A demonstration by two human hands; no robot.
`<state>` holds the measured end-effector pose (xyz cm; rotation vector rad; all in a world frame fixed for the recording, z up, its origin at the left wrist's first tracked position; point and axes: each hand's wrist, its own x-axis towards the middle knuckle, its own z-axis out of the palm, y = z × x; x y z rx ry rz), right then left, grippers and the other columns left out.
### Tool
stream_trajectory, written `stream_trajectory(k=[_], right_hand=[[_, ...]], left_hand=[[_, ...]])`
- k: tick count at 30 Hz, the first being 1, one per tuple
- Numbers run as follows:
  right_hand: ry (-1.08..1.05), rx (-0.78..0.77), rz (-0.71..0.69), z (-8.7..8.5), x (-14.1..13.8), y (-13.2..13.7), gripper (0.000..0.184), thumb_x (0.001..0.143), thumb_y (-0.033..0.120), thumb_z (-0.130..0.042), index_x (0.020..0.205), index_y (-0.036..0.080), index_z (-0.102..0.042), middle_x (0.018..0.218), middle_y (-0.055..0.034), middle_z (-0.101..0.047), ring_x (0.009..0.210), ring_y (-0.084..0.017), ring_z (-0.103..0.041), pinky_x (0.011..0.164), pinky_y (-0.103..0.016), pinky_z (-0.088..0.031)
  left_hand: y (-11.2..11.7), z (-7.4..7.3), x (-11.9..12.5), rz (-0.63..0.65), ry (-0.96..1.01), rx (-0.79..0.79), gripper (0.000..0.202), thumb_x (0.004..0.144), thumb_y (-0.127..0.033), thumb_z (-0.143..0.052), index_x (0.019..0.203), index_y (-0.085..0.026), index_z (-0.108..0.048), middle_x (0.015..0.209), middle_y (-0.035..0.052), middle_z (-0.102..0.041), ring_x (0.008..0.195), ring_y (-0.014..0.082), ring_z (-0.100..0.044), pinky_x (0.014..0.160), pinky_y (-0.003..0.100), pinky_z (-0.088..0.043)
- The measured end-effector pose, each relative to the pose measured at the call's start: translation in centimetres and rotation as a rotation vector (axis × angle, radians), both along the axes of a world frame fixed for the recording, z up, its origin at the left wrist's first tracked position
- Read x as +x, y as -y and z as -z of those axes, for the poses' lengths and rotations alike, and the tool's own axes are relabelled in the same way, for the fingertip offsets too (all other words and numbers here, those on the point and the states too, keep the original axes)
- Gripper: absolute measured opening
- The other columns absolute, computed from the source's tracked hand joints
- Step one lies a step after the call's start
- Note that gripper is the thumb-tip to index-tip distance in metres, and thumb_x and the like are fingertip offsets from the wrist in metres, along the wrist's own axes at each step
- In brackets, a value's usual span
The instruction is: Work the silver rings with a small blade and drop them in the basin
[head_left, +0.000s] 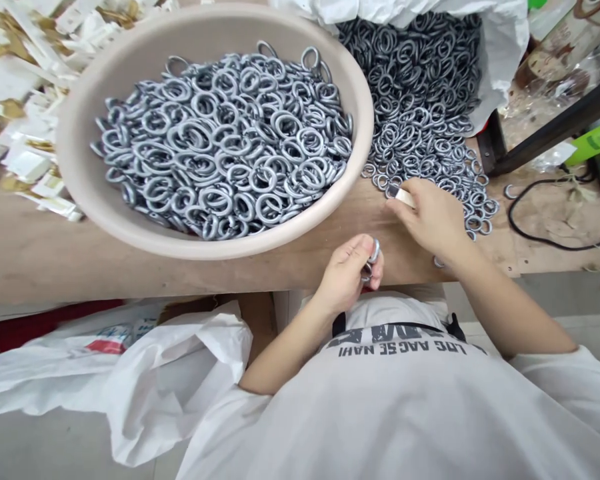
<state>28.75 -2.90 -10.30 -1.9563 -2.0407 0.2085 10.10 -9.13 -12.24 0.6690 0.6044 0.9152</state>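
Observation:
Closed around a few grey rings [375, 251], my left hand [345, 270] is just past the table's front edge, in front of my shirt. The fingers partly hide the rings in it. Pinched between the thumb and fingers of my right hand [433, 217] is a small flat white piece with a dark tip [405, 196]. That tip is close to loose rings at the near left edge of a pile of grey rings [425, 143]. To the left, a large beige basin [200, 250] holds a heap of similar grey rings [240, 140].
White and gold plastic parts [27, 100] lie piled at the far left. A white sack [500, 60] lies behind the ring pile. At right are a dark metal bar [560, 123] and a black cable [545, 243]. White bags [170, 380] hang below the wooden table [105, 260].

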Motion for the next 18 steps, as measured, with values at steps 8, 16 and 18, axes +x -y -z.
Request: stream_trajectory(k=[8,16,18], right_hand=[[-0.221,-0.041,-0.101,-1.0,-0.5,0.2,0.019,0.098,0.034,-0.056,0.093,0.019,-0.068,0.097,-0.0092,-0.069,0.085,-0.025,-0.064,0.069,-0.034,-0.04],[-1.138,-0.292,-0.255,-0.2,-0.8,4.8,0.03,0.098,0.051,-0.061,0.087,0.023,-0.063,0.071,0.0022,-0.062,0.067,-0.016,-0.062,0.071,-0.031,-0.049],[-1.078,-0.181,-0.252,0.2,-0.5,4.8,0.028,0.097,0.05,-0.063,0.091,0.023,-0.067,0.077,0.0002,-0.066,0.074,-0.016,-0.064,0.076,-0.032,-0.049]], left_hand=[[-1.8,0.1,-1.4,-0.058,-0.113,-0.076,0.031,0.088,-0.04,-0.072,0.108,-0.016,-0.071,0.081,0.0034,-0.075,0.051,0.0068,-0.057,0.045,0.018,-0.038],[-1.3,-0.5,1.6,0.201,-0.063,-0.18,0.059,0.089,-0.073,-0.056,0.079,-0.015,-0.06,0.058,-0.0018,-0.053,0.04,0.0052,-0.041,0.037,0.019,-0.023],[-1.1,-0.9,2.3,0.215,-0.029,-0.176,0.058,0.085,-0.072,-0.063,0.073,-0.016,-0.054,0.055,-0.005,-0.045,0.041,0.004,-0.035,0.038,0.018,-0.023]])
